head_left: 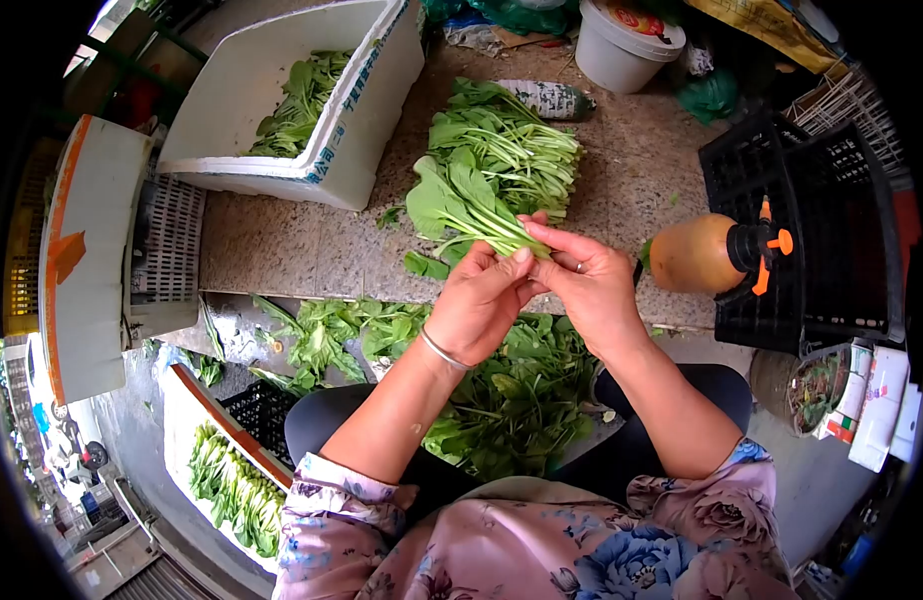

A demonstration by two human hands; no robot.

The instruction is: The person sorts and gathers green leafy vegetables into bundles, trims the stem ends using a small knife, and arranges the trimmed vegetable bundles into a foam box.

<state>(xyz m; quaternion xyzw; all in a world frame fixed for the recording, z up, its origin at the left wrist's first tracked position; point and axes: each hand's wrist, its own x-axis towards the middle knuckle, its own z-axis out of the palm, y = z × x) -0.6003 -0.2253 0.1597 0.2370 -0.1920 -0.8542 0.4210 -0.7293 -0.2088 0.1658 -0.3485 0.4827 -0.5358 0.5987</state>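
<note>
Between my two hands is a small bunch of leafy greens [460,203], its leaves pointing up and left and its pale stems toward my fingers. My left hand [479,305], with a bangle on the wrist, is closed around the stems from below. My right hand [588,287], with a ring on one finger, pinches the stem ends. Just beyond lies a larger pile of greens [502,140] on the stone ledge [622,180], stems facing right. Loose leafy greens [512,400] lie below the ledge, between my knees.
A white foam box [377,110] with some greens stands at the upper left. On the right are an orange spray bottle [694,254] and black crates [832,240]. A white bucket [627,50] stands at the back. Another box of greens [232,490] sits at the lower left.
</note>
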